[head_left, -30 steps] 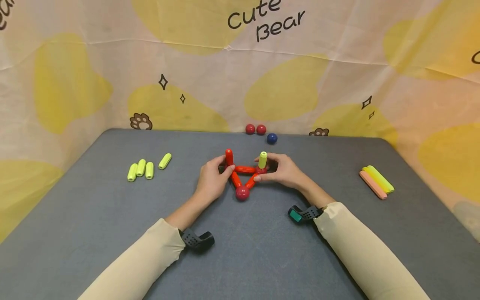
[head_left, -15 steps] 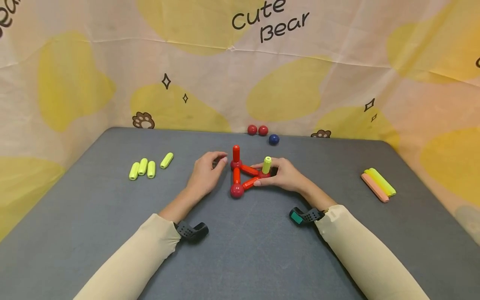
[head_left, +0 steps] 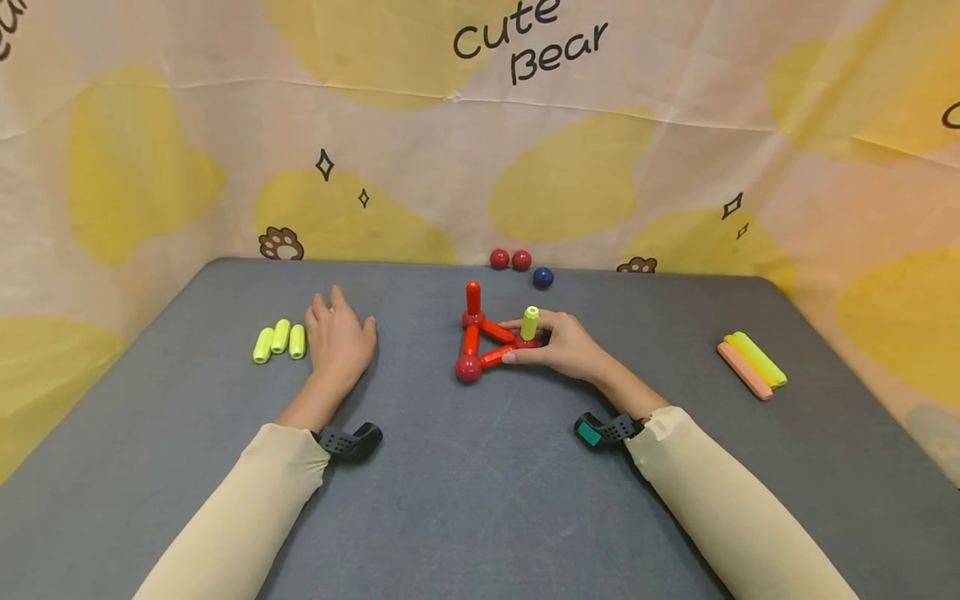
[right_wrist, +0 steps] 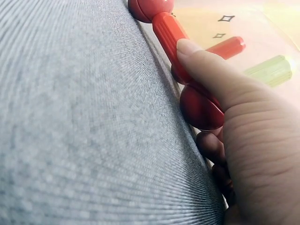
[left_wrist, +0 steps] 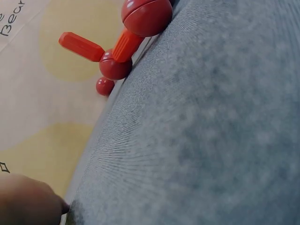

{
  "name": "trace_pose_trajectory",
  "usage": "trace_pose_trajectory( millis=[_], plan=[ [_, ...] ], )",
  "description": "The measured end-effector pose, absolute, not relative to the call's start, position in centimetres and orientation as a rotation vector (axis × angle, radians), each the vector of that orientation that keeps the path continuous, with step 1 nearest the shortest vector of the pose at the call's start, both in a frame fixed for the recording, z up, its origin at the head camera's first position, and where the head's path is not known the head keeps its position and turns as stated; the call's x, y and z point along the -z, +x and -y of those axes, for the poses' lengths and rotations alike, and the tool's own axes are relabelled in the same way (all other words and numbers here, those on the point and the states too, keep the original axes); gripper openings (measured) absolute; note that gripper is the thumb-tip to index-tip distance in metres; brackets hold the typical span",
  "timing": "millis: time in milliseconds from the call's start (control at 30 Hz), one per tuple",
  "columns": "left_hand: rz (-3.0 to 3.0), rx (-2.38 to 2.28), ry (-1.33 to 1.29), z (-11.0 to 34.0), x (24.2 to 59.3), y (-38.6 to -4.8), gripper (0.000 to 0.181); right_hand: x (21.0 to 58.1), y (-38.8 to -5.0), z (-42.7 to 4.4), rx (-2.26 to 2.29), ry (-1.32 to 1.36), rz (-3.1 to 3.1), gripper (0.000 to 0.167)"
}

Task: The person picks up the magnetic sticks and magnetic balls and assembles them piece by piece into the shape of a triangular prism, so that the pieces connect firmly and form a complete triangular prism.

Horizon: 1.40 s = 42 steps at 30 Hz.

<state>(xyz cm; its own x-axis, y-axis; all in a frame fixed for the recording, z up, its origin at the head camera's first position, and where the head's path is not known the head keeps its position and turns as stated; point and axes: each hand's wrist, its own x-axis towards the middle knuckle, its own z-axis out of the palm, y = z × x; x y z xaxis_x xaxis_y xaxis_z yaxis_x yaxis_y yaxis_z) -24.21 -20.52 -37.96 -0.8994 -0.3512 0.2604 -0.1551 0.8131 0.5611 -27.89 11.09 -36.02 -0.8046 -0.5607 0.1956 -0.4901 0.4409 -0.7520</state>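
A: What is the right hand (head_left: 570, 350) doing?
B: Holding one corner of a triangle of glossy red plastic-looking rods and balls (head_left: 498, 332), with its thumb along a rod and its other fingers curled near the corner ball.
A: And where does the triangle sit?
B: On the dark grey tabletop (head_left: 480, 483), midway between the left and right edges and short of the back edge. A short yellow-green plastic-looking rod (head_left: 530, 323) stands upright at the held corner; a glossy red upright rod (head_left: 473, 298) stands at the corner farthest back.
A: The left hand (head_left: 339, 340)?
B: Spread, thumb apart from the fingers, just beside three short yellow-green ribbed rods (head_left: 280, 336) toward the back left corner. I cannot tell what lies beneath its palm.
A: The rest?
B: Near the back edge, two shiny red balls (head_left: 499, 259) and a shiny dark blue ball (head_left: 543, 277). Toward the right edge, a long yellow rod (head_left: 759, 360) lies alongside a long salmon-pink rod (head_left: 745, 371)
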Motion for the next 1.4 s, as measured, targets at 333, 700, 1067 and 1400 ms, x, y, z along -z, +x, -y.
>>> trace_pose_trajectory(
  millis=[333,700,1067,1400],
  plan=[
    [2.608,0.868,0.189,20.5,38.3,-24.5,0.037,38.6,-30.1,-11.4,1.269,-0.931,-2.644,0.022],
    [2.479,1.113,0.047,19.9,38.6,-24.9,0.028,38.7,-30.2,-11.7,1.272,-0.974,-2.629,0.024],
    [2.326,1.174,0.04,19.1,38.4,-24.7,0.02,38.7,-30.4,-11.6,1.251,-0.975,-2.638,0.03],
    [2.341,1.314,-0.139,18.2,38.5,-24.7,0.027,38.6,-30.3,-11.6,1.262,-0.967,-2.628,0.028]
  ],
)
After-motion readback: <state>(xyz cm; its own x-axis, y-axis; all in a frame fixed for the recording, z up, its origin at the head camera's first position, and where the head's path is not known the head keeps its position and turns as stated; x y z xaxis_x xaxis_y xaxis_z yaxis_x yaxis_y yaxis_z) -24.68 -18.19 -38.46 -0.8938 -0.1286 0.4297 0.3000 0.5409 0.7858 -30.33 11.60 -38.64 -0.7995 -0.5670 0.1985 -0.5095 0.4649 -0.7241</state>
